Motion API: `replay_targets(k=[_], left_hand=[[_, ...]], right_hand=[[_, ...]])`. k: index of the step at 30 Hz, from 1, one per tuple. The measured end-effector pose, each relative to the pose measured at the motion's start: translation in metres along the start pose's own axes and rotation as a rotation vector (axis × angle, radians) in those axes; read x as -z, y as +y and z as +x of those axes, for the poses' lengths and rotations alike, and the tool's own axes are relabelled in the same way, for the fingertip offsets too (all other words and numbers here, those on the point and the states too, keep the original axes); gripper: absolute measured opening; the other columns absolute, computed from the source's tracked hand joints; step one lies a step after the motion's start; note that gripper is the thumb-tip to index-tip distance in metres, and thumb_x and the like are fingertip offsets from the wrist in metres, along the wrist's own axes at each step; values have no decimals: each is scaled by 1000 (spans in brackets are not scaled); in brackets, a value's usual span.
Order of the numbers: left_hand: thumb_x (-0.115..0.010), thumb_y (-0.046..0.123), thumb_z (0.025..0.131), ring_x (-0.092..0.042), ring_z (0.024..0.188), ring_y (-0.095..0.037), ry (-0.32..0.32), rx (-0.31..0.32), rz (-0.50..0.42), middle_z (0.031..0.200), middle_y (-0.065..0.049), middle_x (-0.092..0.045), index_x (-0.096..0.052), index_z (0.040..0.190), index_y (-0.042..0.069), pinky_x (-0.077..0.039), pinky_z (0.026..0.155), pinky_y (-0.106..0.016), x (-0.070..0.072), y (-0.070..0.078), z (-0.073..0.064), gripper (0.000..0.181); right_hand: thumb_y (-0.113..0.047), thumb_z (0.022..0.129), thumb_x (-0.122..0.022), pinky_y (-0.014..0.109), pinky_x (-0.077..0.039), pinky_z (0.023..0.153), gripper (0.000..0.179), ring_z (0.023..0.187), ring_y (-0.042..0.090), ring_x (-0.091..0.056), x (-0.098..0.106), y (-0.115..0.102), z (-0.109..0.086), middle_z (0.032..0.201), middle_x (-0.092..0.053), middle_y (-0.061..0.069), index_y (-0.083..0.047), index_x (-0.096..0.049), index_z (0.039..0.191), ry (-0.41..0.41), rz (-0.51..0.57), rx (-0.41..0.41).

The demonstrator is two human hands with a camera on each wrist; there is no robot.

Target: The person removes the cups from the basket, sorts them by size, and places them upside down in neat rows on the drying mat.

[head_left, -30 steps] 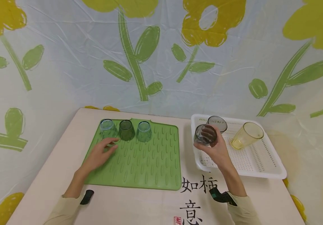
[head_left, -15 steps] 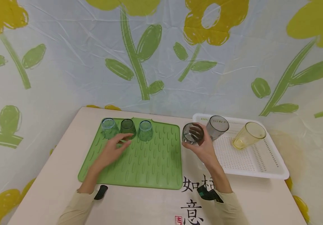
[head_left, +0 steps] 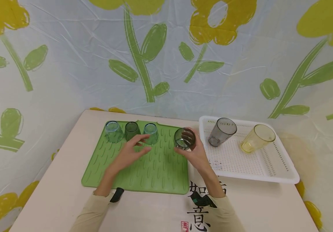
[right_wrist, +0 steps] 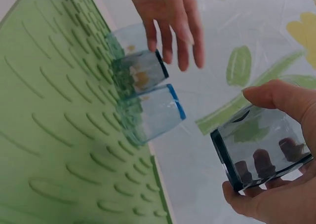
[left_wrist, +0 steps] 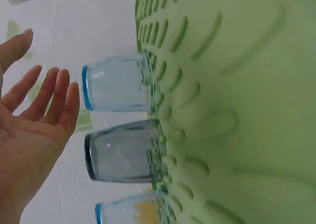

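My right hand [head_left: 197,155] grips a dark grey glass [head_left: 181,141] above the right edge of the green drying mat [head_left: 155,170]. In the right wrist view, the thumb lies along one side of this glass and fingers show through its wall. Three short glasses stand in a row at the mat's back left, narrower end up: a light blue glass [head_left: 113,132], a dark glass [head_left: 131,129] and another light blue glass [left_wrist: 117,83]. My left hand [head_left: 131,154] holds nothing; its fingers are spread loosely in front of the row, overlapping the rightmost glass in the head view.
At the right stands a white perforated basket [head_left: 282,179]. Inside it, a tall grey glass [head_left: 222,132] and a yellow glass [head_left: 256,140] lean. A flower-printed sheet [head_left: 97,80] hangs behind the table [head_left: 149,212], whose cover has black brush characters.
My right hand has carried the dark grey glass left, from over the basket to the mat's right edge. My left hand has moved right along the row of glasses.
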State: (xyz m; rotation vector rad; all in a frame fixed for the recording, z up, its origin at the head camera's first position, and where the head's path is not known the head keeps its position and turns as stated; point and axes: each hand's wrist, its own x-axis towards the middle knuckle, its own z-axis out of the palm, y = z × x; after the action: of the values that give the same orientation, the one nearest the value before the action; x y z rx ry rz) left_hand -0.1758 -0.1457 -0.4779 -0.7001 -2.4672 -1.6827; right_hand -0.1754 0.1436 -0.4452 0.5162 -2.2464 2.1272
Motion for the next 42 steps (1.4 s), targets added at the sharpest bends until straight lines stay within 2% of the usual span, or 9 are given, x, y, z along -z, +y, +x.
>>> replay_targets(k=[5,9,17,25,32,35,39,42], left_hand=[[-78,23,94,-54,126,-28,-38,35,-36,144,-5,-55,-51,151,18,-45,103,-60,-12,3,5,63],[-82,23,91,-51,130,-30,-75,35,-64,149,-3,-50,-47,154,21,-42,106,-62,-20,7,8,72],[-87,16,85,-47,134,-32,-120,-20,-90,152,-9,-45,-41,157,15,-41,106,-61,-36,8,15,86],[-87,11,84,-44,136,-31,-109,-20,-101,154,-15,-40,-34,161,15,-43,106,-58,-47,11,17,93],[-83,7,85,-46,134,-35,-52,-10,-52,148,-19,-43,-35,159,10,-45,104,-57,-55,10,15,88],[-82,10,87,-50,129,-36,-60,-29,7,144,-21,-44,-35,158,7,-47,102,-58,-56,12,12,85],[-82,18,88,-51,126,-34,-92,-25,84,142,-20,-44,-34,158,7,-47,102,-56,-55,14,8,85],[-83,24,89,-51,128,-32,-109,6,77,145,-17,-43,-33,159,12,-48,102,-54,-53,16,6,87]], right_hand=[[10,83,-80,56,-34,116,84,139,40,-44,-13,5,1,147,-46,21,-6,-37,153,-6,11,-3],[6,83,-82,59,-34,115,82,139,45,-43,-24,7,1,147,-47,23,-8,-39,152,-21,41,-30],[-4,86,-84,44,-50,104,80,138,32,-48,-40,14,0,147,-51,13,-22,-42,151,-34,97,-159],[-7,85,-84,38,-50,101,78,135,33,-50,-51,18,0,146,-49,12,-20,-43,151,-42,150,-174],[-11,89,-81,38,-50,102,75,135,35,-50,-56,24,-1,146,-50,14,-17,-42,152,-51,175,-188],[-11,92,-78,39,-46,108,75,137,32,-50,-54,25,-1,149,-50,12,-18,-39,155,-60,189,-179],[-16,94,-76,41,-42,113,76,139,27,-49,-50,26,-2,153,-48,8,-25,-35,158,-79,182,-167],[-16,96,-74,42,-42,113,72,139,27,-49,-45,26,-2,153,-49,8,-25,-38,157,-87,160,-143]])
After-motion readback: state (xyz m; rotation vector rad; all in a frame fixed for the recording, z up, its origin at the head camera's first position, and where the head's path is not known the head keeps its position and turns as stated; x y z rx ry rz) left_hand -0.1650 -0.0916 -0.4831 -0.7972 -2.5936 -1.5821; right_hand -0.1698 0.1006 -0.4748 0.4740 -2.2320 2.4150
